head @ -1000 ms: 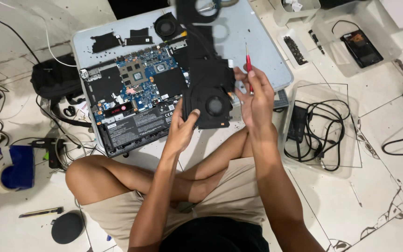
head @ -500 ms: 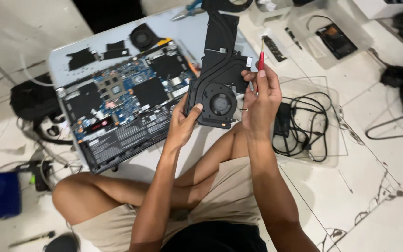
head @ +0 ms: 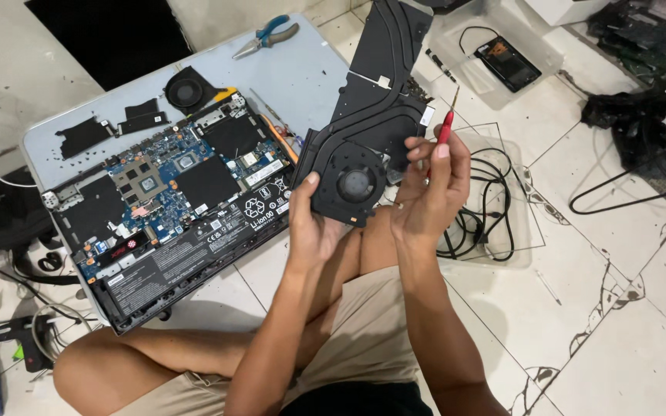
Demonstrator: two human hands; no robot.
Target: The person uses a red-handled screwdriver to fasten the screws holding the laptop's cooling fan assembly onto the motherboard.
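My left hand (head: pixel 311 227) grips the lower edge of a black laptop cooling assembly (head: pixel 368 131), a fan housing with heat pipes and a long black plate rising away from me. My right hand (head: pixel 428 189) holds the assembly's right side and also pinches a red-handled screwdriver (head: pixel 446 123), tip pointing up. The assembly is lifted clear of the opened laptop (head: pixel 171 208), which lies to the left on a grey mat (head: pixel 302 73) with its blue circuit board and black battery exposed.
A separate black fan (head: pixel 185 90) and black cover pieces (head: pixel 109 127) lie on the mat's far part, with blue-handled pliers (head: pixel 265 35) behind. A clear tray with black cables (head: pixel 487 208) sits right of my hands. A clear box holding a small device (head: pixel 506 62) stands farther back. My crossed legs are below.
Both hands have lifted the cooling assembly off the laptop and swung it up and to the right. The view has shifted, so the laptop now sits farther left.
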